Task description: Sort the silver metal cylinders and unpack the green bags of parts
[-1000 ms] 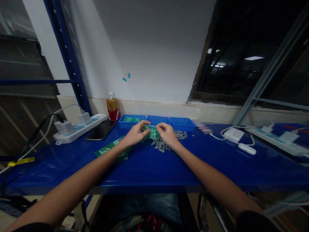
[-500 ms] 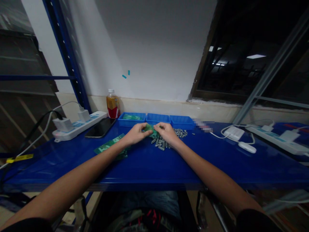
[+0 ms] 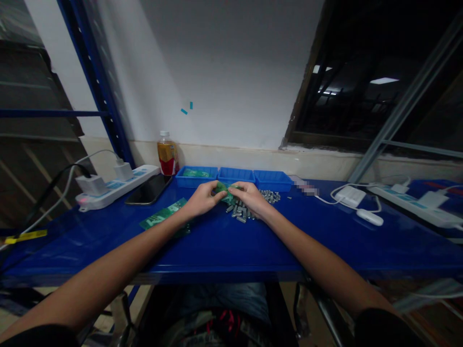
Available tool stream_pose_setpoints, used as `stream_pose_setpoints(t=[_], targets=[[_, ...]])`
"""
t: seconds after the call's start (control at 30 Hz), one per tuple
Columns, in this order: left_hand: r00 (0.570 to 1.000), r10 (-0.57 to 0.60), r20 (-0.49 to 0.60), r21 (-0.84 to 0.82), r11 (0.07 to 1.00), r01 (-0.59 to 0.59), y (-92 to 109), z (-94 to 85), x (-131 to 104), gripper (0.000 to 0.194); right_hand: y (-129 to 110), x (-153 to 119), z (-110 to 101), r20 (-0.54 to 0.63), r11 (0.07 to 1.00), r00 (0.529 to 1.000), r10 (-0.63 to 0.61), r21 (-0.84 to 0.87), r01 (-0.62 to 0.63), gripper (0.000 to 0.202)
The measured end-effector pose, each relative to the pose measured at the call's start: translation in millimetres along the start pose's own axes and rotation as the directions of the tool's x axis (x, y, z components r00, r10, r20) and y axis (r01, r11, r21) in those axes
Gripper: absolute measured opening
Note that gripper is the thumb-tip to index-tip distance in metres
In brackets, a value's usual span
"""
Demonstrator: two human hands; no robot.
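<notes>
Between both hands, a small green plastic bag (image 3: 224, 193) is pinched at its top, just above the table. My left hand (image 3: 205, 198) grips its left side with thumb and fingers closed. On the other side, my right hand (image 3: 249, 196) pinches its edge; whatever else lies in those fingers is hidden. Loose metal cylinders (image 3: 241, 212) lie in a heap below and beside the right hand. A pile of smaller metal pieces (image 3: 271, 196) sits just beyond the right wrist. More green bags (image 3: 162, 215) lie flat by the left forearm, which partly covers them.
Three blue bins stand along the wall: the left bin (image 3: 191, 182) holds green bags, beside a middle bin (image 3: 237, 174) and a right bin (image 3: 273, 180). A drink bottle (image 3: 168, 154), a phone (image 3: 149, 190) and a power strip (image 3: 115, 189) are at left. White chargers (image 3: 350, 197) and cables lie right.
Both hands keep hold of the green bag, the fingers drawn slightly closer together. The whole view has shifted a little; the things on the table stay in place.
</notes>
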State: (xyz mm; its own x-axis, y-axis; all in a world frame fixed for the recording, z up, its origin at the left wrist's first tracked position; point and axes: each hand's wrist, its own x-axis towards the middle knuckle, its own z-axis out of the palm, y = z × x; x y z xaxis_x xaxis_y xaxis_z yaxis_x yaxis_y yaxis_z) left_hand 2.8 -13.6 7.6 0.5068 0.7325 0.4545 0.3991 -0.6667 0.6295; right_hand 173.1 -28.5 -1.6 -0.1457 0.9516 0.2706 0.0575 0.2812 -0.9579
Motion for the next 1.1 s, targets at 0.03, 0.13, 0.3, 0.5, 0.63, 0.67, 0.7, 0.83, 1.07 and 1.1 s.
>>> stream_pose_setpoints(t=[0.03, 0.13, 0.3, 0.5, 0.63, 0.67, 0.7, 0.83, 1.07, 1.1], targets=[[1.0, 0.0, 0.001, 0.006, 1.0, 0.0, 0, -0.4, 0, 0.027, -1, 0, -1, 0.011, 1.0, 1.0, -0.008, -0.02, 0.008, 0.029], [1.0, -0.017, -0.001, 0.017, 1.0, 0.017, -1, -0.6, 1, 0.027, -3, 0, -3, -0.004, 0.997, 1.0, -0.027, -0.077, 0.027, 0.027], [0.995, -0.075, -0.065, -0.023, 0.997, 0.074, -4, -2.2, 3, 0.03, -2, 2, -5, -0.063, 0.999, 0.998, -0.024, -0.038, 0.022, 0.027], [0.993, -0.117, 0.023, 0.012, 0.993, 0.117, -5, -6.0, 3, 0.031, 1, 3, -5, -0.007, 0.999, 1.0, 0.03, 0.021, -0.03, 0.023], [0.998, -0.06, -0.005, 0.052, 0.997, 0.06, -7, -7.2, 3, 0.033, 2, 4, -7, 0.033, 1.0, 0.999, 0.005, 0.01, -0.005, 0.019], [0.999, -0.051, -0.012, 0.062, 0.997, 0.052, -7, -7.6, 3, 0.033, 1, 4, -8, 0.041, 1.0, 0.999, -0.007, -0.011, 0.008, 0.018], [0.999, -0.046, -0.019, 0.072, 0.996, 0.048, -8, -8.1, 3, 0.033, 0, 4, -8, 0.05, 0.999, 0.999, -0.021, -0.045, 0.024, 0.017], [0.998, -0.021, -0.066, 0.131, 0.991, 0.029, -9, -10.0, 4, 0.032, -4, 1, -9, 0.114, 0.943, 0.989, -0.09, -0.31, 0.121, 0.011], [0.993, 0.087, -0.08, 0.204, 0.976, -0.069, -6, -11.8, 4, 0.027, -6, -4, -9, 0.16, 0.771, 0.977, -0.14, -0.601, 0.209, 0.016], [0.993, 0.093, -0.079, 0.201, 0.977, -0.076, -6, -12.0, 4, 0.026, -6, -4, -9, 0.171, 0.769, 0.975, -0.144, -0.601, 0.218, 0.015]])
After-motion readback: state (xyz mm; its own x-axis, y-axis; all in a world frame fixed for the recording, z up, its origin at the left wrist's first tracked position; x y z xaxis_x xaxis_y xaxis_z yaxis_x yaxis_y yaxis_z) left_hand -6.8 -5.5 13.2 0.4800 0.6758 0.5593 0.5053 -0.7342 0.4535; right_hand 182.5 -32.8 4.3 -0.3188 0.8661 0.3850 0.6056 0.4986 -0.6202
